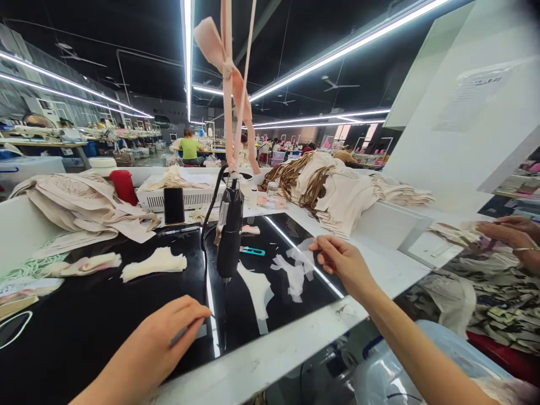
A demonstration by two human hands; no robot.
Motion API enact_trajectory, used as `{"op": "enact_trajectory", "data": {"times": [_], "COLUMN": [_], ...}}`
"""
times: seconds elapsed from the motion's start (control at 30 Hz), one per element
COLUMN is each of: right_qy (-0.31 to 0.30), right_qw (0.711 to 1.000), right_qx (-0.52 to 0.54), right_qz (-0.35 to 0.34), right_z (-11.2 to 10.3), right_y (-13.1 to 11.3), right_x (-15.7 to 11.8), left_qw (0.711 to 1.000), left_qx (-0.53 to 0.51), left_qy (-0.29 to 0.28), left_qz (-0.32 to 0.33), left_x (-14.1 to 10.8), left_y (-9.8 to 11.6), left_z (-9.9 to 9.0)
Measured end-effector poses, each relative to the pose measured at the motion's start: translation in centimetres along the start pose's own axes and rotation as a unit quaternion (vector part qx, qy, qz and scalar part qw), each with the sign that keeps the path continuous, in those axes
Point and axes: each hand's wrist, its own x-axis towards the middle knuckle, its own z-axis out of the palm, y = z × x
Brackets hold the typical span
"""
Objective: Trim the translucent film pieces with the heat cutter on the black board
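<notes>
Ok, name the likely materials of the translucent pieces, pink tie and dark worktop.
Translucent pieces: matte, perhaps nonwoven or film, dark showing through. Pink tie: likely matte fabric, limp and knotted. Dark worktop: glossy, perhaps glass or acrylic, mirroring lights.

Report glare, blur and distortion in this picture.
Head view: the ceiling light glares, and the glossy black tabletop mirrors lighting as bright streaks; head view: print on the posted sheet is too blurred to read; head view: the right forearm looks stretched toward the corner.

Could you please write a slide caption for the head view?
Right hand pinching a translucent piece over a black worktop, left hand near a hanging black handheld tool.
</notes>
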Motion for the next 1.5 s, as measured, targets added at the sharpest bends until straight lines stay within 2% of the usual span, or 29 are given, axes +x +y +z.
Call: {"op": "enact_trajectory", "data": {"times": [0.13,0.27,0.5,0.63,0.73,0.87,1.07,1.17,1.33,1.5], "right_qy": [-0.011,-0.003,-0.020,-0.028,-0.034,-0.029,0.074,0.095,0.067,-0.009], "right_qw": [1.000,0.999,0.997,0.995,0.994,0.990,0.972,0.965,0.970,0.982], "right_qx": [0.012,0.038,0.076,0.090,0.105,0.134,0.216,0.238,0.229,0.189], "right_qz": [-0.007,-0.018,-0.022,-0.019,-0.012,-0.009,-0.049,-0.060,-0.049,-0.021], "right_z": [-0.3,-0.4,0.2,0.5,0.8,0.9,-0.5,-1.2,-1.3,-0.3], "right_y": [-0.6,-1.0,-1.3,-1.3,-1.1,-0.8,-0.7,-0.9,-1.7,-2.8], "right_x": [-0.4,-0.9,-1.4,-1.7,-2.1,-2.3,-0.8,-0.5,-1.4,-3.0], "left_qw": [0.998,0.995,0.979,0.971,0.972,0.975,0.989,0.991,0.992,0.995], "left_qx": [-0.025,-0.065,-0.179,-0.223,-0.225,-0.206,-0.119,-0.084,-0.048,-0.053], "left_qy": [-0.025,-0.032,-0.093,-0.075,-0.067,-0.064,-0.071,-0.090,-0.107,-0.062], "left_qz": [0.050,0.071,-0.008,0.032,0.031,0.045,0.048,0.046,0.047,0.057], "left_x": [1.1,3.6,9.2,10.7,11.4,12.3,13.1,13.3,13.1,12.0], "left_y": [2.8,4.9,8.7,10.5,11.4,11.6,9.9,9.0,8.3,8.7], "left_z": [1.7,3.6,8.1,9.9,10.5,10.8,11.6,12.3,12.2,9.3]}}
